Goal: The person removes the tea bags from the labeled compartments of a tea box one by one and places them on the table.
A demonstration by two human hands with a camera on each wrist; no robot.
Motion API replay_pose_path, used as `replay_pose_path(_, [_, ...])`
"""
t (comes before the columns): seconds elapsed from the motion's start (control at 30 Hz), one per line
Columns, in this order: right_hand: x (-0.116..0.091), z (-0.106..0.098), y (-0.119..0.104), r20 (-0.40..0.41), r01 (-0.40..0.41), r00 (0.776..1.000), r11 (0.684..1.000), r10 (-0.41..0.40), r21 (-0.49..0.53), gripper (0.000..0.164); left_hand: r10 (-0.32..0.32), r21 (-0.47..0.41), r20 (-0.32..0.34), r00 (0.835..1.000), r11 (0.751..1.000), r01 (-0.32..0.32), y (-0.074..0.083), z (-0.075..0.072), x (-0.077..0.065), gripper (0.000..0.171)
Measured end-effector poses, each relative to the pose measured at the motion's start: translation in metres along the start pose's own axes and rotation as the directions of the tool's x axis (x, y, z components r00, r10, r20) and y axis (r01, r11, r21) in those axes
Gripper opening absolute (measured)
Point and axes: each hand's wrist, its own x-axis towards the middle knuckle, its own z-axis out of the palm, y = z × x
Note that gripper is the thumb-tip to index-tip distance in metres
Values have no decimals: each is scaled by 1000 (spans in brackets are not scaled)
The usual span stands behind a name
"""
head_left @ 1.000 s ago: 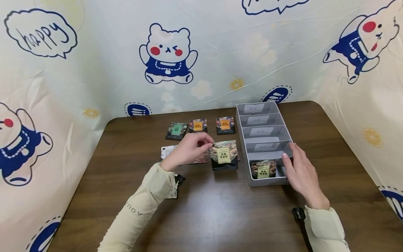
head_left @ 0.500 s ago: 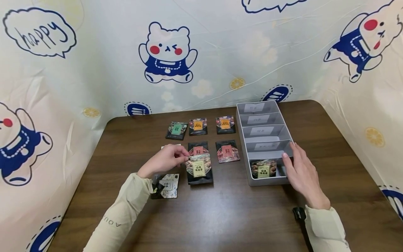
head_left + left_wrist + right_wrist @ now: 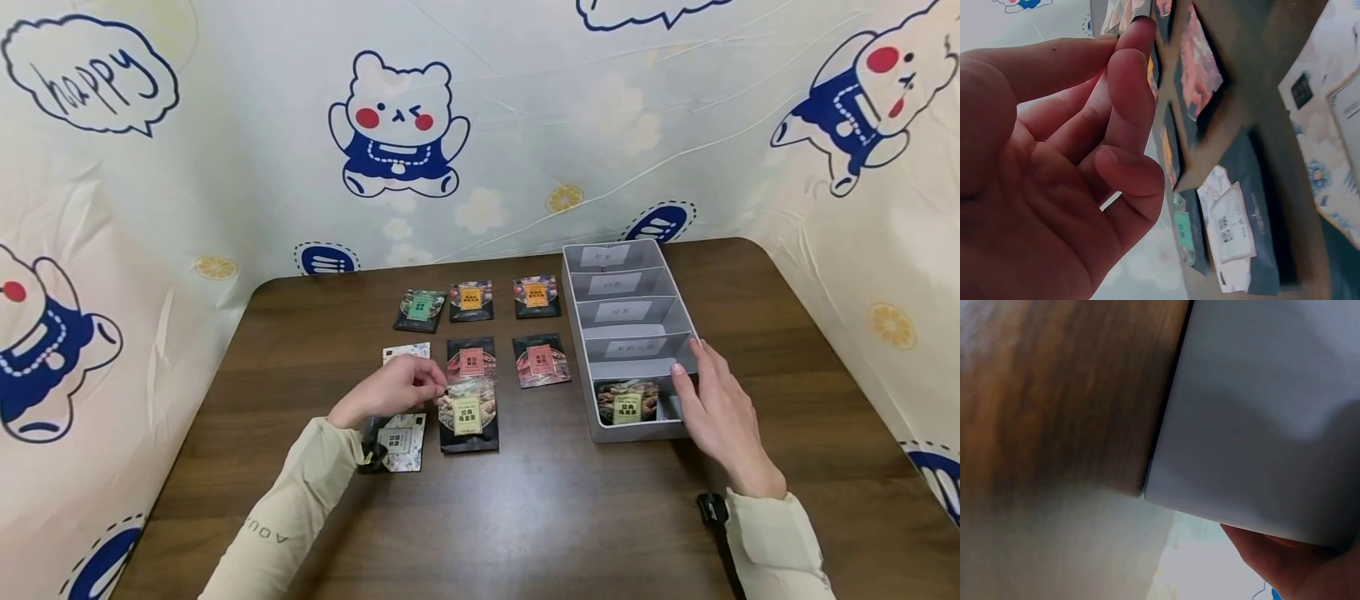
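Observation:
My left hand (image 3: 392,390) pinches the upper left corner of a black tea sachet (image 3: 468,418) with a pale green label. This sachet overlaps the lower part of a red-labelled sachet (image 3: 471,357). In the left wrist view, my thumb and index finger meet at the held sachet's edge (image 3: 1125,15), most of which is out of frame. My right hand (image 3: 726,429) grips the right wall of a grey divided box (image 3: 637,433), thumb over the rim. A matching green-labelled sachet (image 3: 627,403) lies in the box's nearest compartment.
Another red-labelled sachet (image 3: 542,360) lies left of the box. Behind are two orange-labelled sachets (image 3: 536,297) and a green one (image 3: 420,310). White patterned sachets (image 3: 406,351) lie around my left hand. Paper labels (image 3: 624,312) mark the box's dividers. A printed curtain (image 3: 510,125) surrounds the table.
My left hand has carried the pinched sachet left and toward me, away from the box, uncovering the right-hand red sachet. My right hand has stayed on the box.

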Motion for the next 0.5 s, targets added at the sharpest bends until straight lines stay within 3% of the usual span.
replay_pose_path(0.27, [0, -1, -1, 1, 0, 1000, 1000, 0, -4, 60, 18, 63, 50, 999, 998, -21, -3, 7, 3, 11])
replay_pose_path(0.5, [0, -2, -2, 6, -4, 1000, 1000, 4, -4, 60, 12, 123, 42, 999, 992, -17, -2, 13, 6, 9])
